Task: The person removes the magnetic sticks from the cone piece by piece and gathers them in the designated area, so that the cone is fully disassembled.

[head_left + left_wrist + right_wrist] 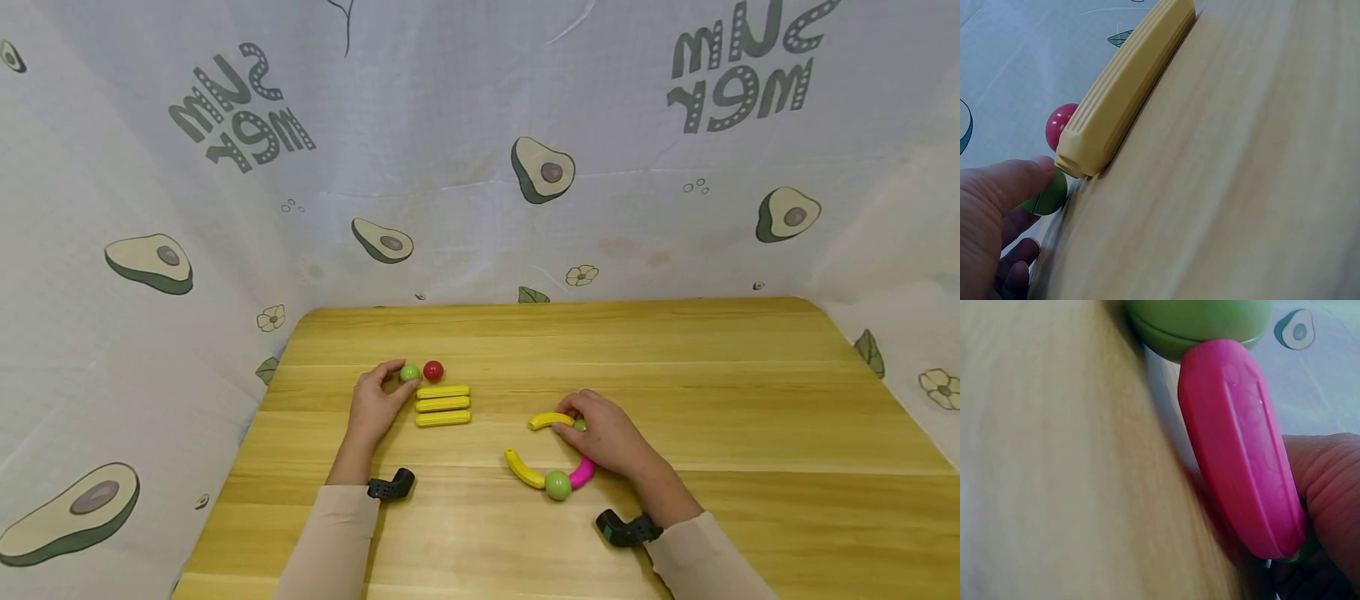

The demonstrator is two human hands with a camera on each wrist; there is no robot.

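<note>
At the left, my left hand (pixel 375 408) holds a green ball (pixel 409 372) between thumb and fingers. A red ball (pixel 433 371) with white spots lies just right of it. Three straight yellow ridged rods (pixel 442 404) lie in a stack of rows below the balls. My right hand (pixel 611 435) grips a second green ball (pixel 581 425), mostly hidden by the fingers, on an open ring of pieces. A yellow curved tube (pixel 550 420) extends left from that ball. The magenta curved tube (pixel 1235 444) joins it to a lower green ball (pixel 558 485), from which another yellow curved tube (pixel 523 469) runs up left.
All pieces lie on a wooden table (pixel 712 375). A white printed cloth (pixel 465 125) hangs behind the table and along its sides. Each wrist carries a small black camera, one on the left (pixel 392 484) and one on the right (pixel 627 529).
</note>
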